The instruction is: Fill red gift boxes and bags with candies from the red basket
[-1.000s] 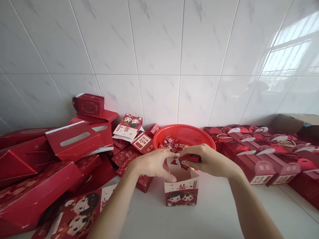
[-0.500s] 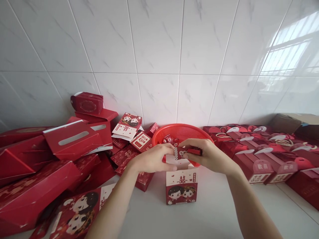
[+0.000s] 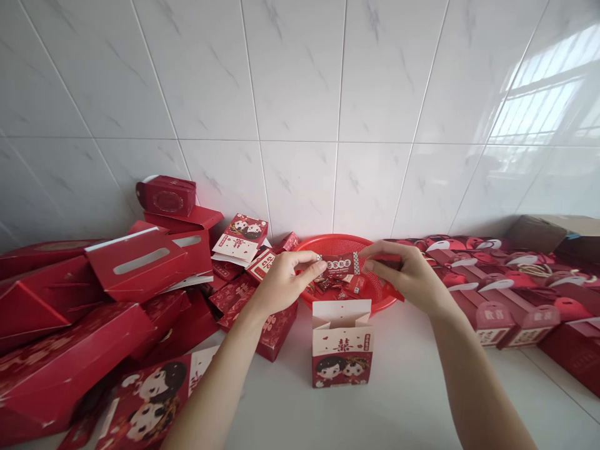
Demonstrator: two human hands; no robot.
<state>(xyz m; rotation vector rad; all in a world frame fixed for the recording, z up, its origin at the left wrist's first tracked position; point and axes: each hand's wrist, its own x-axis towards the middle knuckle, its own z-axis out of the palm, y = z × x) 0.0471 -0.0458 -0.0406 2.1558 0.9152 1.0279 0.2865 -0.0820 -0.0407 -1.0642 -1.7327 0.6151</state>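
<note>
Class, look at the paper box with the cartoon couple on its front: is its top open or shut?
Open: the paper box stands upright, its cream back flap raised, with no lid or folded flap across the top.

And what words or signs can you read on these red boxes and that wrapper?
"囍" on the front of the small paper gift box.
"歡喜", as best I can tell, on the tag of a red gift box.
The print on the wrapper is too small to read.

White-tiled packing room, red wedding favor boxes (image 3: 135, 264) heaped along the wall (image 3: 300, 125)
</note>
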